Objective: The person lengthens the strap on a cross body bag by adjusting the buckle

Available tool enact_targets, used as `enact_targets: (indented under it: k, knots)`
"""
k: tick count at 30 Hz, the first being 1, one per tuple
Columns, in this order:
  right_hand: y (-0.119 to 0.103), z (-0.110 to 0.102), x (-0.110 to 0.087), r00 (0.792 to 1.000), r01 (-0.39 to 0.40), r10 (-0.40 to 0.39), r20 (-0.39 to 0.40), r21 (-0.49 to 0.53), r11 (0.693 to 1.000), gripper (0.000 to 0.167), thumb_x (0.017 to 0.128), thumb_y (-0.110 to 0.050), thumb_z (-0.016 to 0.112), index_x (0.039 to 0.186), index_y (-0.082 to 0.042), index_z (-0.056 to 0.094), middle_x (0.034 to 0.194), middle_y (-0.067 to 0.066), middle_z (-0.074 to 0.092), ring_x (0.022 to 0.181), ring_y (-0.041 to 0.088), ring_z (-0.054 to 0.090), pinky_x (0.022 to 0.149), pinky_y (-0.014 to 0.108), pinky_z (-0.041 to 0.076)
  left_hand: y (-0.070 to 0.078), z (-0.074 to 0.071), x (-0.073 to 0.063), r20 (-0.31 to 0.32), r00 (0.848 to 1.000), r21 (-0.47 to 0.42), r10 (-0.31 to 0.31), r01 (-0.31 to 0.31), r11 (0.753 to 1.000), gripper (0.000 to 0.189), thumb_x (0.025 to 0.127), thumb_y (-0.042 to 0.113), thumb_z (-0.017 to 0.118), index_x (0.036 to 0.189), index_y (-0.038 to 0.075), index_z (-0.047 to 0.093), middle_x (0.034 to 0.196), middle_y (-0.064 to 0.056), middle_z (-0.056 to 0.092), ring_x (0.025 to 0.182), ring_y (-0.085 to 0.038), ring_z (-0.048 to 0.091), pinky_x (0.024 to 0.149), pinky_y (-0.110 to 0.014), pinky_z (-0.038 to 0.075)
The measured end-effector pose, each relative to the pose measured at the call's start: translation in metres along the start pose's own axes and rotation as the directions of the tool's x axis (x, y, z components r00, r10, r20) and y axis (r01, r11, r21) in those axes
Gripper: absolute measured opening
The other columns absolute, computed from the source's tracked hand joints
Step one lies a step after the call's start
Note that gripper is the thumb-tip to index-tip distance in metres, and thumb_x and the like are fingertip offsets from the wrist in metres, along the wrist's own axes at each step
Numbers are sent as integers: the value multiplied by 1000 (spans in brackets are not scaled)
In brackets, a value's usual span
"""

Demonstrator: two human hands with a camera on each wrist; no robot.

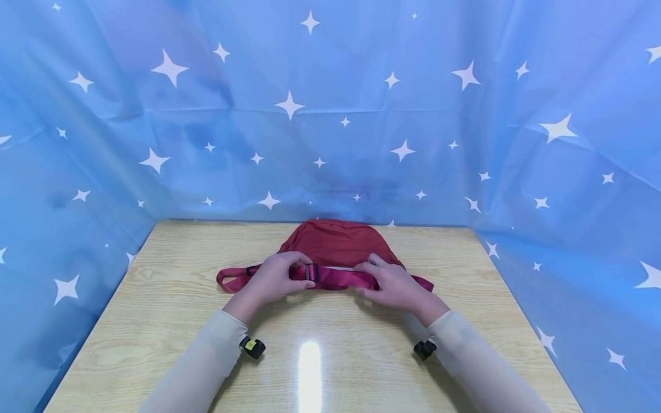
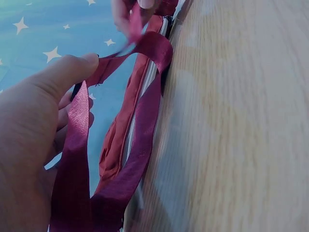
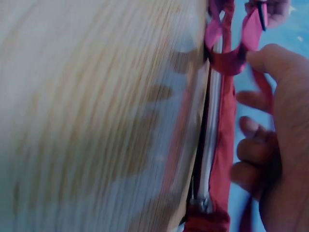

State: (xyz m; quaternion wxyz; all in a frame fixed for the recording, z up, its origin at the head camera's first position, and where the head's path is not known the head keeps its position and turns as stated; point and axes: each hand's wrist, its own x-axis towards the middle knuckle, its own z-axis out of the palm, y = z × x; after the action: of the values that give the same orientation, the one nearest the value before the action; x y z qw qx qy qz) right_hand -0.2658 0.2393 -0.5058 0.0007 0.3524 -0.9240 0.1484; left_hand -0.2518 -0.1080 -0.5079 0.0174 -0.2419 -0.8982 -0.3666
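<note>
A dark red waist bag [image 1: 338,244] lies on the far part of the table, its long zipper edge toward me. Its shiny magenta strap [image 1: 338,280] is raised in front of that edge. My left hand [image 1: 276,276] pinches the strap between thumb and fingers beside a black slider buckle [image 1: 312,272]. Farther right, my right hand [image 1: 395,285] pinches the same strap between thumb and index finger, with its other fingers curled loosely. The left wrist view shows a strap loop [image 2: 157,53] hanging between the hands. Along the bag, a pale zipper [image 3: 211,135] appears in the right wrist view.
The light wood table [image 1: 361,367] bears a bright glare spot near its front. A blue curtain [image 1: 330,143] with white stars stands behind the bag and along both sides. Black wrist cameras [image 1: 252,347] hang under both pale sleeves. A strap loop [image 1: 232,279] extends left of the bag.
</note>
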Motion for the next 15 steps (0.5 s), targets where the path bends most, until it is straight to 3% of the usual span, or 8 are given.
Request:
enact_targets:
  k: [5, 7, 10, 15]
  knots:
    - [-25, 4, 11, 1000, 0, 0, 0, 100, 995, 65, 102, -47, 80, 156, -19, 58, 134, -1, 60, 92, 12, 69, 86, 41, 61, 3, 1, -1, -1, 1000, -34, 23, -23, 999, 46, 91, 39, 95, 129, 22, 75, 113, 10, 74, 103, -10, 68, 93, -40, 59]
    - [-37, 5, 19, 1000, 10, -7, -22, 154, 988, 65, 103, -44, 81, 157, -20, 57, 138, -3, 60, 108, 14, 71, 94, 43, 61, 5, 2, 0, -2, 999, -39, 36, -36, 999, 47, 91, 40, 94, 130, 22, 74, 114, 11, 74, 103, -9, 69, 93, -40, 59]
    - [-51, 7, 30, 998, 39, -25, -64, 234, 971, 61, 102, -41, 83, 155, -23, 59, 136, -6, 60, 116, 15, 67, 99, 43, 60, 8, 3, 2, -2, 999, -41, 53, -53, 998, 49, 92, 40, 93, 132, 23, 73, 115, 11, 74, 104, -9, 69, 92, -39, 59]
    - [-62, 8, 39, 989, 87, -51, -141, 262, 961, 51, 101, -39, 84, 147, -26, 65, 121, -10, 59, 101, 10, 62, 87, 37, 58, 10, 4, 3, 3, 998, -46, 67, -67, 997, 50, 91, 41, 92, 134, 23, 73, 112, 11, 74, 102, -9, 69, 90, -38, 59]
